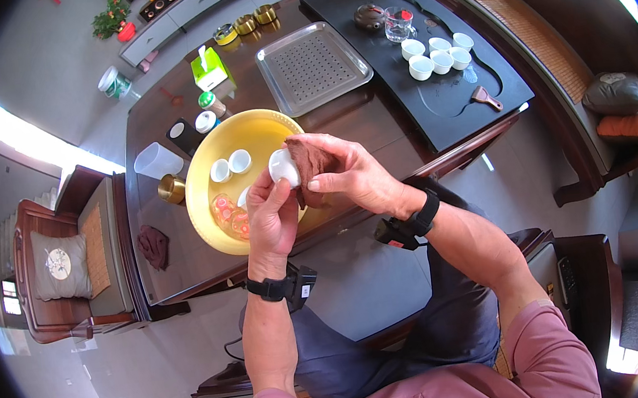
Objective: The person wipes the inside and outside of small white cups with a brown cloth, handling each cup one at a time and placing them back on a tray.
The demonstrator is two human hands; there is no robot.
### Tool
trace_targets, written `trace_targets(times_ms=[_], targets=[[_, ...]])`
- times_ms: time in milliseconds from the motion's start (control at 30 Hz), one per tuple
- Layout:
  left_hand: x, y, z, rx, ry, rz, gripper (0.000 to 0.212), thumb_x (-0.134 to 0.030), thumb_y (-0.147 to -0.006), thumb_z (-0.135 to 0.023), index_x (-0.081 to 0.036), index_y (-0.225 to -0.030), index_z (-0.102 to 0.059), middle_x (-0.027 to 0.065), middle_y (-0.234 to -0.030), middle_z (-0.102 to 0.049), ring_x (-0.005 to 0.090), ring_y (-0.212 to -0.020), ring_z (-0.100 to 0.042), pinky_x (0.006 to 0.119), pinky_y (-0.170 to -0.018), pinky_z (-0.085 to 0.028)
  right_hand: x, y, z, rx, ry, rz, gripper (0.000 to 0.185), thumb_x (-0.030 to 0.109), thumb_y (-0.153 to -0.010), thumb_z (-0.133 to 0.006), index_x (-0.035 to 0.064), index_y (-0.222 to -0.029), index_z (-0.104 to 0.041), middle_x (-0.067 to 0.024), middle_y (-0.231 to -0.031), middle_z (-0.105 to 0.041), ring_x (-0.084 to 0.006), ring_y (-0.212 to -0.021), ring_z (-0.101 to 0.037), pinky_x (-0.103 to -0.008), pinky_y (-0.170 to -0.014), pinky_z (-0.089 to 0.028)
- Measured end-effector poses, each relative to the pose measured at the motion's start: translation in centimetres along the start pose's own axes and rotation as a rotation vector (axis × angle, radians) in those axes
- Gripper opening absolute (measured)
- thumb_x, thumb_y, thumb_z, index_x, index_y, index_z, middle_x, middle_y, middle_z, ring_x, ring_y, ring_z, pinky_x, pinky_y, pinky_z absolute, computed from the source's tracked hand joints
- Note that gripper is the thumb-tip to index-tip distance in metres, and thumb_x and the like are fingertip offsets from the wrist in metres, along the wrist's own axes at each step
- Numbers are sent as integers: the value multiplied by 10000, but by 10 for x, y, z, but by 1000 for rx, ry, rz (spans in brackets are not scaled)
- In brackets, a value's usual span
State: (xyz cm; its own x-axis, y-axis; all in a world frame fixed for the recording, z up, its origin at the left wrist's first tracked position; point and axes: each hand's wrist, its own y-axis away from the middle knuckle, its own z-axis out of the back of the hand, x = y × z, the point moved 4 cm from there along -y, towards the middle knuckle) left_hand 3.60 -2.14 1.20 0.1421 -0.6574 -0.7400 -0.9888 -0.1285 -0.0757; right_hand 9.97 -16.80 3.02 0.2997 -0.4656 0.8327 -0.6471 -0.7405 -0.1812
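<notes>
My left hand (274, 209) grips a small white teacup (283, 168) at its lower left side. A brown cloth (311, 168) is held in my right hand (354, 172) and lies against the cup's right side. Both hands are over the right part of a large yellow basin (200, 147). Inside the basin, two white cups (230, 166) sit close together, and orange-patterned glass cups (230, 215) lie near its lower rim beside another white piece, partly hidden by my left hand.
A perforated steel tray (313, 62) lies behind the basin. Several white cups (439, 57), a teapot (369, 17) and a glass pitcher (398, 24) stand on the black tea board (439, 119). Left of the basin are a plastic container (157, 160), a brass cup (171, 189) and a folded cloth (154, 247).
</notes>
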Motion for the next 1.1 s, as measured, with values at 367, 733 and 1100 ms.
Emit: trace_targets(times_ms=[367, 733, 1100], targets=[[-4, 0, -6, 67, 13, -10, 440, -76, -887, -718, 14, -1296, -582, 74, -1206, -656, 163, -1119, -605, 332, -1052, -426, -8, -3, 3, -81, -121, 60, 411, 98, -932, -660, 19, -1323, -562, -12, -1074, -655, -93, -1003, -585, -290, -956, -473], [3, -1, 3, 26, 11, 34, 379, -72, -920, -675, 13, -1279, -589, 67, -1174, -663, 159, -1073, -618, 321, -1003, -462, 0, -4, 5, -166, -70, -28, 215, 105, -987, -572, 11, -1173, -624, -18, -818, -640, -78, -687, -582, -237, -667, -484], [6, -6, -11, -134, -155, -30, 340, -48, -928, -657, 22, -1256, -601, 57, -1122, -679, 107, -961, -631, 248, -896, -498, -10, -6, -7, -260, 192, 120, 308, 142, -1016, -532, -34, -1266, -558, -27, -1075, -632, -76, -802, -559, -238, -682, -493]])
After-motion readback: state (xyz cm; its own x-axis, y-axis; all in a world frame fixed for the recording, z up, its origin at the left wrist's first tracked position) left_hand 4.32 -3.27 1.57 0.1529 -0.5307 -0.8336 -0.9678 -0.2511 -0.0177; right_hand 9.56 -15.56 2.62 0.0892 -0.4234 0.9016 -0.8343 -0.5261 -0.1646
